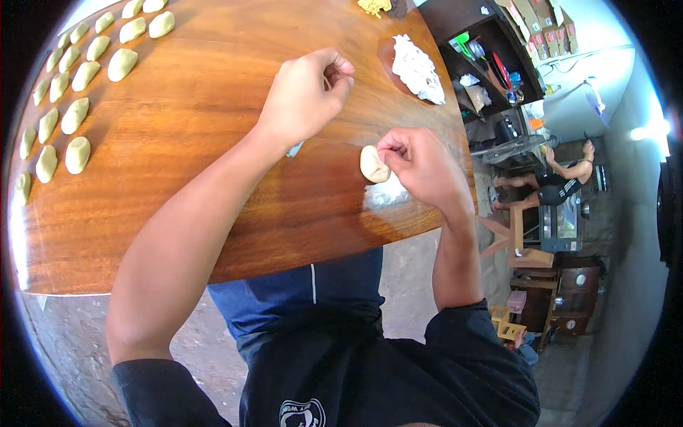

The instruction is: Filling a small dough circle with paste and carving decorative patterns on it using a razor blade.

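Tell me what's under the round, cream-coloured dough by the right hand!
Around the dough you can see the shiny brown wooden table, with a whitish patch nearer the person. Directly underneath is covered, so I can't tell what's there.

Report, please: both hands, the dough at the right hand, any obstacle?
Left hand loosely curled, nothing seen in it. Right hand pinching edge of pale dough piece. Nothing seen in the way.
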A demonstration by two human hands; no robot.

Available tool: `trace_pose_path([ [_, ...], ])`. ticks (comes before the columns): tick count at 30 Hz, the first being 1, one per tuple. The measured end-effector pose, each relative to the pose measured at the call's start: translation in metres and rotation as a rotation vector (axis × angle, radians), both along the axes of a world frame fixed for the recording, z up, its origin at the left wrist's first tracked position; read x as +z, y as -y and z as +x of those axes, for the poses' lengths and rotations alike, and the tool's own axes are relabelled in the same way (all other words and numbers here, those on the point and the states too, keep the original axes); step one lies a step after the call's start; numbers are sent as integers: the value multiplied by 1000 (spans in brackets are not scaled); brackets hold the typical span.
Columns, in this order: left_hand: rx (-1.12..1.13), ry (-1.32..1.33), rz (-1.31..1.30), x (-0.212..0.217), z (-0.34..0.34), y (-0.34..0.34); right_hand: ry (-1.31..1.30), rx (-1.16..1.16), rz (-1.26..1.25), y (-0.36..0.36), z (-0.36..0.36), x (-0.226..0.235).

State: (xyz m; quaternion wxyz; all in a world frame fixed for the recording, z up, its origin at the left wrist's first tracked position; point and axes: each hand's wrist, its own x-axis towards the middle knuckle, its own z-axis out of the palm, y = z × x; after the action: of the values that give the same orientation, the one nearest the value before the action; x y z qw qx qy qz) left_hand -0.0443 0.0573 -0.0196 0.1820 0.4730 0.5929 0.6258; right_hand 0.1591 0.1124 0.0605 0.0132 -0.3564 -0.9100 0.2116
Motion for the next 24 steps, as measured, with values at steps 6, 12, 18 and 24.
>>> trace_pose_path([
  [6, -8, -15, -20, 2, 0, 0, -186, 215, 199, 13, 17, 13],
  [12, -15, -51, -21, 1, 2, 2, -168, 19, 173, 5, 10, -22],
  [18, 0, -118, -7, 1, 6, 1, -172, -157, 108, 8, 14, -8],
  [24, -14, -103, -38, -2, 4, 3, -174, -134, 27, 12, 17, -2],
])
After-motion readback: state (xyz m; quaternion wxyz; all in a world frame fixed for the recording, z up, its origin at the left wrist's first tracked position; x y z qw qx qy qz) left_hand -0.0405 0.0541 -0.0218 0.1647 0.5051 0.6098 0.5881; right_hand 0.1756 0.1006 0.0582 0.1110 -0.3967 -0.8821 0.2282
